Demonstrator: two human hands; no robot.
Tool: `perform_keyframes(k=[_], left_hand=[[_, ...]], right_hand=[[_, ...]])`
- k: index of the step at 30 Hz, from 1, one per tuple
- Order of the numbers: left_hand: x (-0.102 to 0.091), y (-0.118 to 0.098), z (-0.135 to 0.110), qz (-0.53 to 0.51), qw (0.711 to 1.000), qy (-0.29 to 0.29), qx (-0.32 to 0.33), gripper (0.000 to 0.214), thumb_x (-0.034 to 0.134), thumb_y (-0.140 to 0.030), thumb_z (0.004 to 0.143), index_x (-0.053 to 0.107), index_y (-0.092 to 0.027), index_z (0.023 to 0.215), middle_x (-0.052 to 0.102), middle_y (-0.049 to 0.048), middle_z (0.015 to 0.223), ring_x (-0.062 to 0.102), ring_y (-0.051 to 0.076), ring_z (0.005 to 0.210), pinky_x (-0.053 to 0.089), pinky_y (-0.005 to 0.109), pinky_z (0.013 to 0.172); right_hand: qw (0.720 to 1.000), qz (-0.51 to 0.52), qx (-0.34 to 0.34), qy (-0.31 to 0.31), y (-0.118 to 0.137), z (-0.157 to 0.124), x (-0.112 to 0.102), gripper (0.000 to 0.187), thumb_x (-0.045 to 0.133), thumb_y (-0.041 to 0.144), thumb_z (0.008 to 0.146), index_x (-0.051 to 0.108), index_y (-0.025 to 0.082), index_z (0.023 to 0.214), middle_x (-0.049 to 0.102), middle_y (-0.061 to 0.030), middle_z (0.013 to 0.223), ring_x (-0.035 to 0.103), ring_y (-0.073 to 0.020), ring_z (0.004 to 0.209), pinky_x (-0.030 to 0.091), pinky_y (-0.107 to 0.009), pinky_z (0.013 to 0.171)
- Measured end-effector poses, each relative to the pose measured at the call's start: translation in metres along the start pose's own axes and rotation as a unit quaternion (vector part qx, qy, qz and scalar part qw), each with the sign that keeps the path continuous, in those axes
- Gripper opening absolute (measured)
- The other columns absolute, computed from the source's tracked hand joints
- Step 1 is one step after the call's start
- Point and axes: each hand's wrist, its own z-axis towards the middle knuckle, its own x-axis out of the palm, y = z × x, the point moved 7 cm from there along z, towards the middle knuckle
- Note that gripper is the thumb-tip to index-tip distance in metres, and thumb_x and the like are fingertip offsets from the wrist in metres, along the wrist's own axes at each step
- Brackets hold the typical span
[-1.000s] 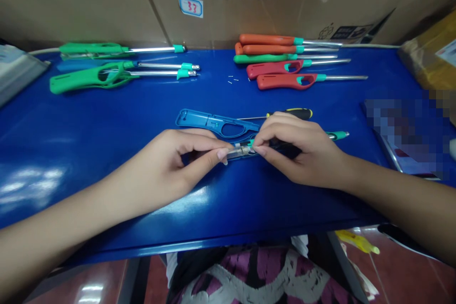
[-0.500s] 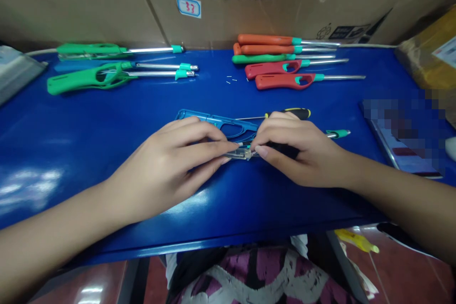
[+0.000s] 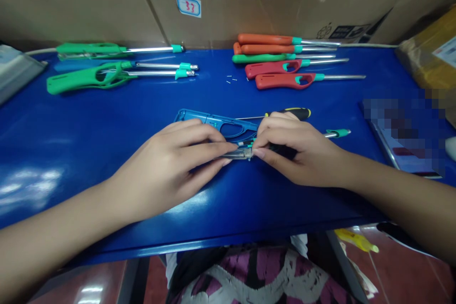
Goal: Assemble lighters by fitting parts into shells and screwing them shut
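Observation:
Low over the blue table, my left hand is closed, its thumb and fingers gripping a clear lighter fuel tank. At the tank's right end, the thumb and forefinger of my right hand are pinched together; whatever lies between them is too small to make out. Just behind the fingers is a blue lighter casing half, partly covered by my left hand. A metal lighter tube with a green tip sticks out past my right hand. Behind that hand lies a screwdriver with a black and yellow handle.
Several red, orange and green lighters lie at the back right. Green and blue opened lighters lie at the back left. Tiny screws sit between them. A cardboard box borders the table; a phone-like flat object lies right.
My left hand has shifted slightly left with the fuel tank. The right fingertips have moved slightly, and more of the tank's end shows. The other things have stayed in place.

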Motion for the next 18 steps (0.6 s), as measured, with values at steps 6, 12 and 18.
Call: perform_keyframes(k=[6, 12, 18], left_hand=[[-0.001, 0.001, 0.0, 0.01, 1.0, -0.004, 0.0, 0.024, 0.061, -0.02, 0.098, 0.072, -0.019, 0.118, 0.073, 0.008, 0.107, 0.069, 0.02, 0.094, 0.053, 0.034, 0.085], [-0.0039, 0.0025, 0.0009, 0.006, 1.0, -0.017, -0.014, 0.024, 0.062, -0.02, 0.097, 0.073, -0.016, 0.118, 0.074, 0.0095, 0.107, 0.069, 0.019, 0.095, 0.054, 0.031, 0.086], [-0.0005, 0.0066, -0.0006, -0.037, 0.998, -0.023, -0.042, 0.024, 0.061, -0.022, 0.098, 0.074, -0.019, 0.118, 0.074, 0.0078, 0.106, 0.07, 0.017, 0.096, 0.055, 0.028, 0.087]], right_hand=[[1.0, -0.001, 0.006, -0.007, -0.0001, -0.0007, -0.0027, 0.005, 0.062, 0.023, 0.096, 0.065, 0.021, 0.092, 0.067, -0.0036, 0.091, 0.059, -0.0194, 0.089, 0.041, -0.039, 0.084], [0.999, -0.01, -0.003, -0.038, -0.0002, -0.0008, -0.0069, 0.007, 0.063, 0.019, 0.094, 0.064, 0.02, 0.088, 0.068, -0.0025, 0.086, 0.061, -0.0179, 0.085, 0.042, -0.037, 0.08], [0.999, 0.011, -0.015, -0.047, -0.0024, -0.0007, -0.0044, 0.009, 0.061, 0.019, 0.097, 0.065, 0.021, 0.089, 0.069, -0.0032, 0.087, 0.062, -0.0186, 0.087, 0.043, -0.038, 0.08]])
